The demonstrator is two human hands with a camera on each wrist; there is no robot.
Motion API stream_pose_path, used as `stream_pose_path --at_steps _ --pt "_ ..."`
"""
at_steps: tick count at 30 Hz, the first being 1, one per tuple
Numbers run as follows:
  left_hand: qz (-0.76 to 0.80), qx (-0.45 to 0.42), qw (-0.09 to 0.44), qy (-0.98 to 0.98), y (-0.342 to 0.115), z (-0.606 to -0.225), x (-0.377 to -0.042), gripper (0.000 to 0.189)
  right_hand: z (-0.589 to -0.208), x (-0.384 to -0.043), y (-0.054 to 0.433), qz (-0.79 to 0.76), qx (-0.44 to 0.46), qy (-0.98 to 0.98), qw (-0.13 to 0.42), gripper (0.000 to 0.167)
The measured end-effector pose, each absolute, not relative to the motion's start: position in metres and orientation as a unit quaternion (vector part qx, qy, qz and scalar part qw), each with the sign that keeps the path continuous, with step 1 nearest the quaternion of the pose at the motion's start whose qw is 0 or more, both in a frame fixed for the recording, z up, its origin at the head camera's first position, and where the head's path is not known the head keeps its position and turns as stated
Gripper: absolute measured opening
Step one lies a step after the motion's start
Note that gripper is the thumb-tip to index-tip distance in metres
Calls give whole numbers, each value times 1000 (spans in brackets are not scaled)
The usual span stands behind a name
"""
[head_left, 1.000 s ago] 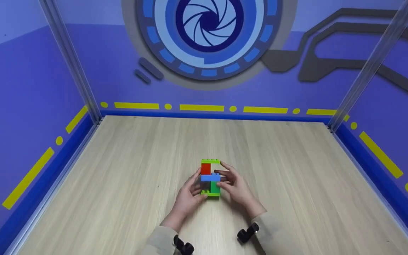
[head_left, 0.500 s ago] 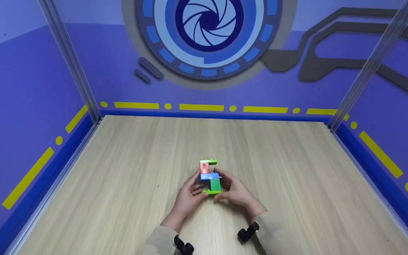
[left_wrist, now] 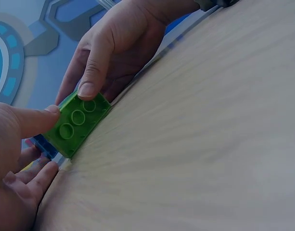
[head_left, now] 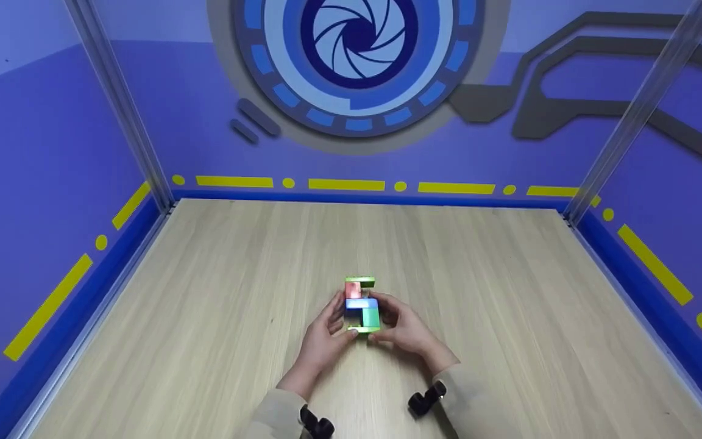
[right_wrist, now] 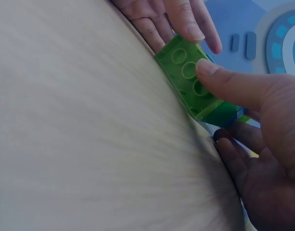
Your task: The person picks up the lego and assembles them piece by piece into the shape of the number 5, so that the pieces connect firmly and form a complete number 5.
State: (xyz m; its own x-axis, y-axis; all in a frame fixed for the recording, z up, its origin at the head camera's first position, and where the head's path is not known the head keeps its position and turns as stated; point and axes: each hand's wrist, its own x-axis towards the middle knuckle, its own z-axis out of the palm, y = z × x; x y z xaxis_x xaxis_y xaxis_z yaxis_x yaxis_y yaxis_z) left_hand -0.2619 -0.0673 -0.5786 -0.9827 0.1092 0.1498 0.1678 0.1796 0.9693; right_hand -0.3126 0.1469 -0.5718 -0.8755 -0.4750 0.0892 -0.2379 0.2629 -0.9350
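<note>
A small build of toy building bricks is held between both hands at the middle front of the table. From far to near in the head view it has a lime brick (head_left: pixel 360 280), a red brick (head_left: pixel 352 290), a blue brick (head_left: pixel 360 303), a green brick (head_left: pixel 371 317) and another lime brick (head_left: pixel 363 330). My left hand (head_left: pixel 322 341) grips its left side, thumb on the near lime brick. On the opposite side my right hand (head_left: pixel 409 329) pinches it, its thumb (right_wrist: pixel 229 84) pressing the hollow underside of the lime brick (right_wrist: pixel 181 70). The fingers behind are partly hidden.
The wood-grain table (head_left: pixel 217 305) spreads around the hands. Blue printed walls (head_left: pixel 205 122) stand at the back and sides, with metal posts (head_left: pixel 119 103) at the corners. Black wrist cameras (head_left: pixel 427 399) sit on both sleeves.
The right thumb has moved from the green brick down to the near lime brick, and the right fingers have drawn back from the far end. The build has tilted, its studs now out of sight.
</note>
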Motion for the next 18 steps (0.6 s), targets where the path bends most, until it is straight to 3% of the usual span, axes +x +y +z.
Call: stream_pose_path --at_steps 18 --pt "-621 -79 15 -780 -67 -579 -262 87 -570 -312 151 -505 -207 830 113 83"
